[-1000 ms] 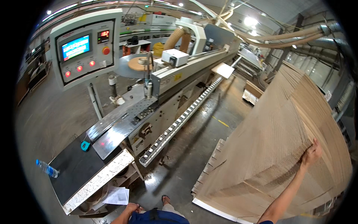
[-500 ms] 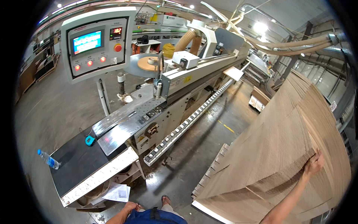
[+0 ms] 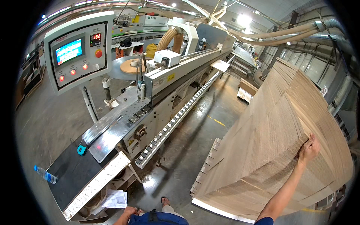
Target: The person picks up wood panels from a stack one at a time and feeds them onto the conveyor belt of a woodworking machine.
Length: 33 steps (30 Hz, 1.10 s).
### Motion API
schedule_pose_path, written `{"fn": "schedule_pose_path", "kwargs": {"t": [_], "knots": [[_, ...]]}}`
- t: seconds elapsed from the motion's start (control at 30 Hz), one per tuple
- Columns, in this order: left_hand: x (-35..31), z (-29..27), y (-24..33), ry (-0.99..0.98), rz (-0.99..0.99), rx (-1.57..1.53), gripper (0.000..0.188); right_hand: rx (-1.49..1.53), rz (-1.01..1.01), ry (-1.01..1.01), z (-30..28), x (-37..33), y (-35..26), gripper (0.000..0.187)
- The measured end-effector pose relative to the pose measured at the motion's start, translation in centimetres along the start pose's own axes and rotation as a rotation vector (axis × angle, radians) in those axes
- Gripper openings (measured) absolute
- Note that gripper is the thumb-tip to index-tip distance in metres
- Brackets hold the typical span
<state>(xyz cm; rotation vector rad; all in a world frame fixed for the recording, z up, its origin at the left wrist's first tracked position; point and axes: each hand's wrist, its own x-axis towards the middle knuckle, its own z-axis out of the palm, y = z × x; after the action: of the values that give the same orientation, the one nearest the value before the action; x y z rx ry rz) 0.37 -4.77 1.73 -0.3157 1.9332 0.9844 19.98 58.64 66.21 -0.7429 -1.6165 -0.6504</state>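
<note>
On the right rises a tall stack of brown wood-look boards, its many thin edges showing. My right hand reaches across to the stack's edge, fingers bent over a board there and gripping it. Low in the picture, by the blue cloth at my waist, is my left hand. Its fingers are curled in, and nothing shows in them. Some printed paper sheets lie just left of that hand, on a shelf under the machine's table.
A long edge-banding machine runs away ahead, with a roller rail along its side. The lit control panel stands at the left. A blue-capped water bottle and a teal tape measure rest on the black table top.
The view has turned slightly, so the machine and stack sit farther left in the picture. My right hand stays at the stack's edge, and my left hand remains at my waist.
</note>
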Motion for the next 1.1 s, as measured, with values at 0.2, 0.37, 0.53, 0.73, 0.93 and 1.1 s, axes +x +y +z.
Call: {"fn": "schedule_pose_path", "kwargs": {"t": [0.2,0.37,0.53,0.73,0.93,1.1], "knots": [[-0.2,0.0,0.1,0.021,-0.081,-0.101,0.023,0.017,0.014,-0.017,-0.1,0.1,0.2,0.050],[-0.3,0.3,0.9,0.016,-0.106,-0.100,0.022,0.010,-0.004,0.012,0.6,-0.4,1.5,0.049],[-1.4,0.3,1.2,0.029,-0.092,-0.148,0.022,-0.023,-0.005,0.016,0.9,-0.5,1.6,0.049],[-1.7,0.0,1.1,0.016,-0.130,-0.154,0.020,-0.048,0.023,-0.018,1.1,-0.6,2.0,0.051],[-2.0,0.3,0.8,-0.001,-0.080,-0.040,0.026,-0.076,0.016,-0.007,1.0,-0.6,1.9,0.051],[-2.4,0.6,0.7,0.003,-0.094,-0.121,0.027,-0.094,0.039,-0.024,0.9,-0.6,1.7,0.053]]}}
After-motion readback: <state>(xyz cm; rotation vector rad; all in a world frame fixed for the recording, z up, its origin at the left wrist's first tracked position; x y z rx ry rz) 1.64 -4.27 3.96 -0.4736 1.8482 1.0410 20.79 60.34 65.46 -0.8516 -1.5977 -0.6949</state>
